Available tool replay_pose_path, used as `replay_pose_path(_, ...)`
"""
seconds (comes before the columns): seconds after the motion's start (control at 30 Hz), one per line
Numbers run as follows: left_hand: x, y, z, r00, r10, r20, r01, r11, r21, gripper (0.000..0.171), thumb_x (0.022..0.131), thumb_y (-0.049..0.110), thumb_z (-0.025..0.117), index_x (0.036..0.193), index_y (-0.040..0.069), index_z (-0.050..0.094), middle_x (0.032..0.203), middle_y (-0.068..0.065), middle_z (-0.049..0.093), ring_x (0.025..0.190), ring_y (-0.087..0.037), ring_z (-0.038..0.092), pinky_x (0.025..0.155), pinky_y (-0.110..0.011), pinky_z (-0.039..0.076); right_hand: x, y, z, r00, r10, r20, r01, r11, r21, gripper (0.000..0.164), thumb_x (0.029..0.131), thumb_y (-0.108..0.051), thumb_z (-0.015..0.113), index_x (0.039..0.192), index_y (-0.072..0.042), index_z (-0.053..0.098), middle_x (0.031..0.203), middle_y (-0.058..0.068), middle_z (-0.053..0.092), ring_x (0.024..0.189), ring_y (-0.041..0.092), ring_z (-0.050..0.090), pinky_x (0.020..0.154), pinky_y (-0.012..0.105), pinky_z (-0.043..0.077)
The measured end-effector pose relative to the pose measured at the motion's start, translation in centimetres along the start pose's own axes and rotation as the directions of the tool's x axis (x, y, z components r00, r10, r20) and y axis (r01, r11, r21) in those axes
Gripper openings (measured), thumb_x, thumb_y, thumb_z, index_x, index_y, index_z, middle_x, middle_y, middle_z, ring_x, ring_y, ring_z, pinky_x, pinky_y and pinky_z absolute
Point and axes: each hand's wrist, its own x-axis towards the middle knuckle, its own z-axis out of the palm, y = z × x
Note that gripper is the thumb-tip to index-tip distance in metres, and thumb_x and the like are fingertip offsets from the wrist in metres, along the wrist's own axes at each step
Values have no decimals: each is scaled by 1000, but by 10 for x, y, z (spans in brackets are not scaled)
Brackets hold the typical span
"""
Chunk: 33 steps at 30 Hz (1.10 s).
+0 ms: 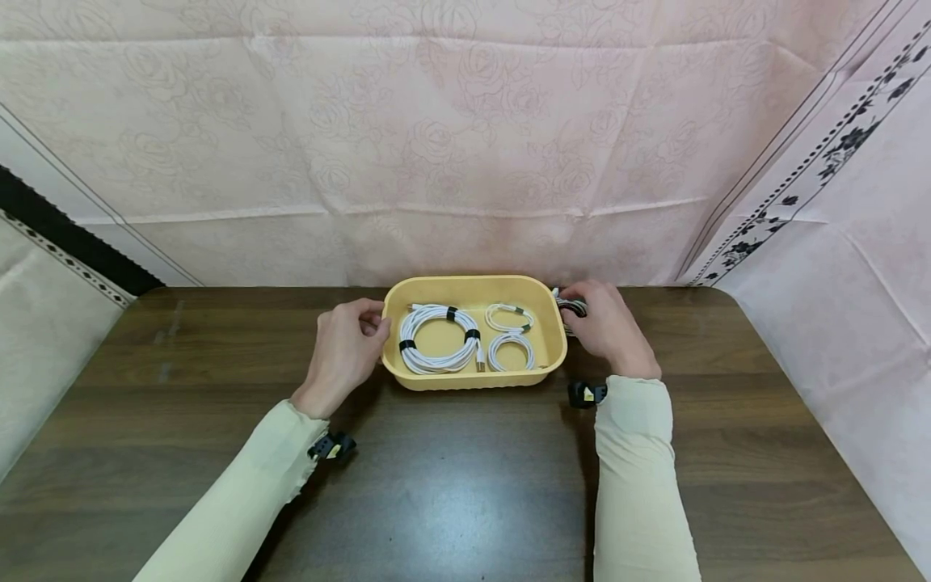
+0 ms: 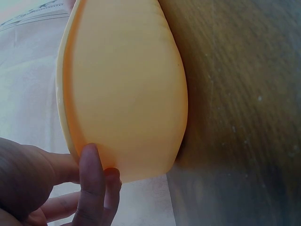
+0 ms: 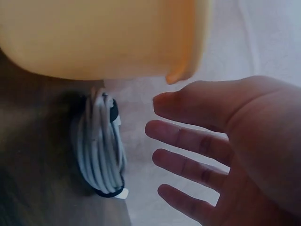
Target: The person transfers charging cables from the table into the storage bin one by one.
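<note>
A yellow plastic bin stands at the table's far edge. My left hand grips its left end, with fingertips against the outer wall under the rim. Inside lie a large white coiled cable with black ties and two smaller white coils, an upper one and a lower one. Off the bin's right end, a bundled grey-white cable with a dark tie rests on the table. Beside that bundle is my right hand, its fingers extended and apart from it in the right wrist view.
The brown wooden table has its far edge just behind the bin. A pale floral cloth hangs beyond that edge, and light cloth with a dark flower border lies to the right. Each wrist wears a small black camera.
</note>
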Motion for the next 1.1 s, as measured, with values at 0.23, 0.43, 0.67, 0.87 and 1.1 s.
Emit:
replay_pose_path(0.23, 0, 0, 0, 1000, -7, 5, 7, 1000, -6, 26, 98, 12, 63, 118, -2, 72, 97, -15, 74, 85, -24, 69, 70, -32, 55, -1, 3, 4, 999, 36, 25, -35, 999, -31, 27, 94, -4, 65, 119, 4, 71, 125, 24, 67, 127, 43, 53, 112, 54, 39)
replay_pose_path(0.43, 0, 0, 0, 1000, -6, 7, 6, 1000, -5, 25, 98, 12, 63, 118, -1, 72, 97, -15, 74, 83, -24, 68, 68, -30, 54, -1, 5, 7, 991, 108, 79, -106, 994, -38, 27, 96, -6, 64, 121, 0, 72, 128, 21, 66, 130, 41, 50, 112, 54, 41)
replay_pose_path(0.67, 0, 0, 0, 1000, -6, 9, 6, 1000, 2, 26, 99, 13, 63, 118, 0, 72, 97, -14, 73, 83, -23, 68, 69, -31, 54, 0, 8, 12, 984, 133, 115, -129, 991, -41, 25, 97, -5, 62, 119, -3, 73, 127, 18, 66, 129, 40, 47, 111, 55, 41)
replay_pose_path(0.87, 0, 0, 0, 1000, -6, 8, 6, 1000, 3, 25, 99, 13, 63, 118, 0, 72, 97, -14, 73, 82, -23, 68, 69, -31, 54, 0, 9, 12, 983, 137, 121, -131, 990, -50, 25, 98, -5, 62, 120, -3, 72, 127, 19, 66, 128, 40, 47, 111, 55, 40)
replay_pose_path(1.1, 0, -1, 0, 1000, -9, 11, 9, 1000, 1, 26, 99, 13, 63, 119, 0, 72, 96, -14, 73, 82, -22, 67, 67, -29, 54, 1, 11, 13, 986, 110, 128, -104, 993, -52, 23, 97, -8, 64, 117, 0, 73, 120, 21, 69, 121, 38, 53, 107, 52, 44)
